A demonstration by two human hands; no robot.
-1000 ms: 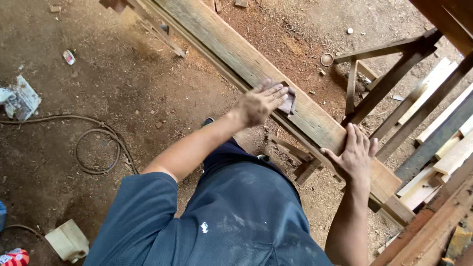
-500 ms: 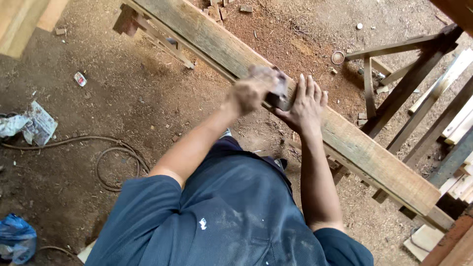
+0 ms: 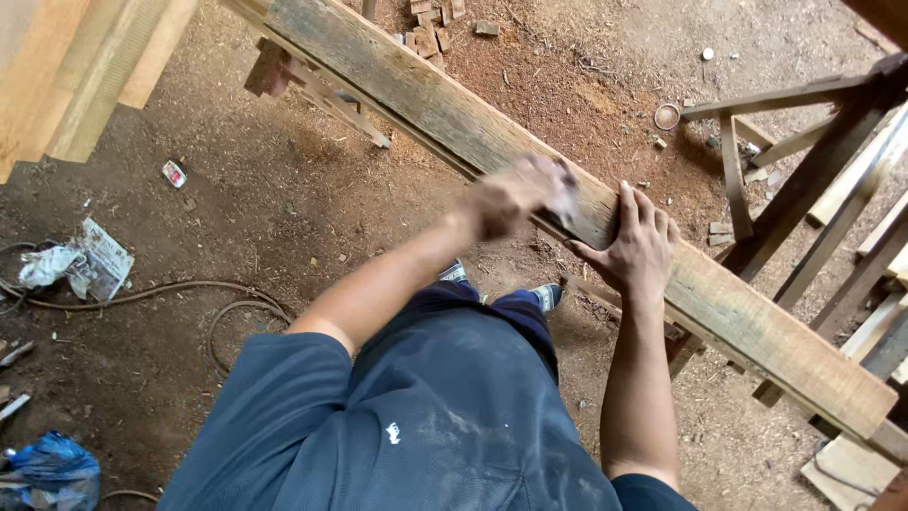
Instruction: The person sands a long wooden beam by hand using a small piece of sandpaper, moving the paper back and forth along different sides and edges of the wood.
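A long, rough wooden beam (image 3: 445, 104) runs diagonally from the top left to the lower right on a wooden stand. My left hand (image 3: 511, 197) is blurred with motion on the beam's near edge and presses a small grey abrasive sheet (image 3: 566, 192) against the wood. My right hand (image 3: 636, 248) lies just to the right of it. Its palm is flat on the beam's top, the fingers are spread and the thumb is on the near side. The two hands are almost touching.
The ground is dirt and sawdust. A cable (image 3: 189, 289) loops at the left, near crumpled paper (image 3: 80, 265) and a blue bag (image 3: 52, 468). Stacked planks (image 3: 85, 66) stand at the top left. A wooden frame with slats (image 3: 813, 180) stands at the right.
My right hand has slid up the beam from the lower right to beside my left hand. My left hand has kept rubbing the sheet along the beam and is now blurred.
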